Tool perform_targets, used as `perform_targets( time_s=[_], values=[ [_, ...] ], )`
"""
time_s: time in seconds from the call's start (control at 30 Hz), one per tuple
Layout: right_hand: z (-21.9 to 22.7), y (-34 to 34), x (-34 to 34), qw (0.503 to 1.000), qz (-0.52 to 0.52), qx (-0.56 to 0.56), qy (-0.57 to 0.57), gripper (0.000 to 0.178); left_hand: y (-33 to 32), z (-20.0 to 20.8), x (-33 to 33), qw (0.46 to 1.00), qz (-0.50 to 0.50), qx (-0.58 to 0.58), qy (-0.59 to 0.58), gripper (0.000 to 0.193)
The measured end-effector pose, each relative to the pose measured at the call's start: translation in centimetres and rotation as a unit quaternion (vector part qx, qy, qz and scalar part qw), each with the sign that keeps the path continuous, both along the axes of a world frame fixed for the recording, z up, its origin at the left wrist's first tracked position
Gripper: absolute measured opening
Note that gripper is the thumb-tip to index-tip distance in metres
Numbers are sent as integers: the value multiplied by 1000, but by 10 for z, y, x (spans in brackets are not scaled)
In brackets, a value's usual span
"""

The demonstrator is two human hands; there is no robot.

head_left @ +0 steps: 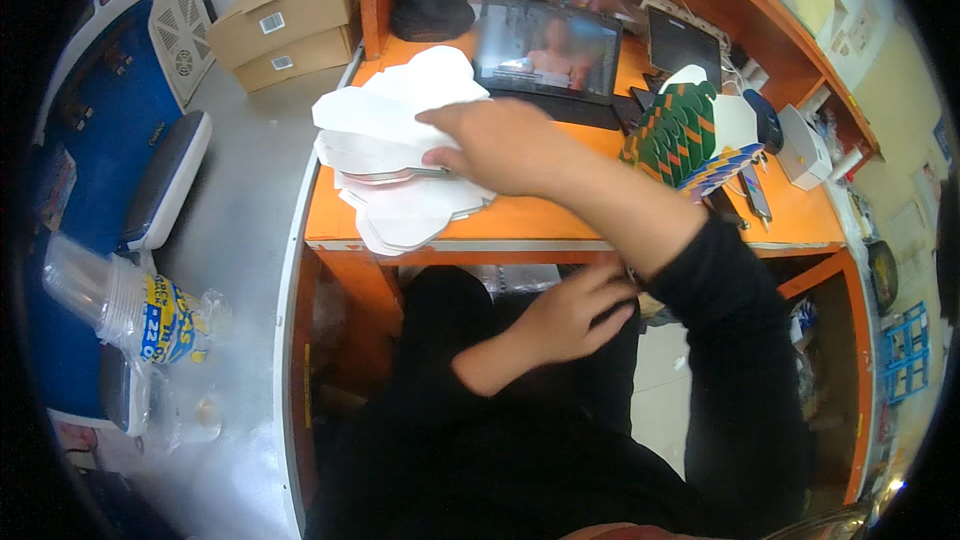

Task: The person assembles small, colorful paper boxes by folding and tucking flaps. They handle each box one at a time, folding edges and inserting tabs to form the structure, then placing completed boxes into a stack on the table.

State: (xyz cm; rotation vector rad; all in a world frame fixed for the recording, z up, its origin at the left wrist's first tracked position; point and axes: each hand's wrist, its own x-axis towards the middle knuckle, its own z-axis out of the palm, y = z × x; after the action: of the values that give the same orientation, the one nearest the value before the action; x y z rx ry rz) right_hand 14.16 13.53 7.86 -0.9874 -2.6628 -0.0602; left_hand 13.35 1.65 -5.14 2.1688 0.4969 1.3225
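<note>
A loose pile of flat white card cut-outs (pixel 385 145) with rounded lobes lies on the left part of the orange desk. My right hand (pixel 505 145) reaches across to the pile, its forearm passing over the desk's front edge. Index finger and thumb are apart, both at the right side of the upper cut-outs, with the other fingers hidden behind the hand. Above my lap, just under the desk edge, hovers my left hand (pixel 570 320). Its fingers are loosely bent and apart, with nothing seen in them. Several green-and-orange patterned card pieces (pixel 672 135) stand at the right.
Behind the pile are a laptop (pixel 547 45) playing a video and a dark cap (pixel 432 12). A dark tablet (pixel 685 48), a phone (pixel 755 190) and a white box (pixel 803 148) sit to the right. On the left metal counter are cardboard boxes (pixel 290 25) and bagged plastic cups (pixel 150 310).
</note>
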Motion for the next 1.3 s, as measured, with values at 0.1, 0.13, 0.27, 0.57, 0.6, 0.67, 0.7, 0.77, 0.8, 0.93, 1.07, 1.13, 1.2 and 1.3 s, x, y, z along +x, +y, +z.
perform_targets(
  time_s=[0.1,0.13,0.27,0.57,0.6,0.67,0.7,0.77,0.8,0.93,1.07,1.13,1.2,1.3],
  values=[
    [-67,37,2,999,47,-2,14,43,-25,-30,-22,994,-68,-74,38,28],
    [-68,36,-9,998,53,-16,0,43,-27,-38,-33,993,-71,-90,41,28],
    [-48,22,-27,997,5,-76,-35,39,-36,-47,-71,971,-42,-221,84,29],
    [-30,8,14,887,-36,-292,355,31,-36,-63,-81,938,-67,-335,-56,32],
    [-23,2,26,887,-11,-243,393,31,-34,-69,-82,922,-76,-365,-102,34],
    [-8,-19,44,855,4,-213,472,31,-32,-82,-96,882,-77,-425,-189,38],
    [2,-33,60,851,29,-180,492,31,-30,-80,-103,866,-52,-454,-202,52],
    [11,-62,92,841,13,-220,495,29,-21,-87,-121,826,-37,-488,-280,61],
    [18,-74,107,870,-31,-223,440,25,-20,-85,-126,802,-35,-494,-333,65],
    [-16,-110,142,916,-123,-239,299,22,-10,-41,-143,679,-325,-532,-388,89],
    [-58,-123,161,911,-187,-175,324,20,-22,-30,-137,678,-476,-525,-195,72],
    [-64,-129,168,884,-238,-143,376,19,-25,-22,-129,706,-481,-511,-100,59],
    [-65,-135,175,925,-222,41,307,21,-49,12,-120,734,-361,-568,-91,58],
    [-64,-160,168,920,-233,170,264,27,-58,28,-100,748,-335,-570,-52,54]
  ],
)
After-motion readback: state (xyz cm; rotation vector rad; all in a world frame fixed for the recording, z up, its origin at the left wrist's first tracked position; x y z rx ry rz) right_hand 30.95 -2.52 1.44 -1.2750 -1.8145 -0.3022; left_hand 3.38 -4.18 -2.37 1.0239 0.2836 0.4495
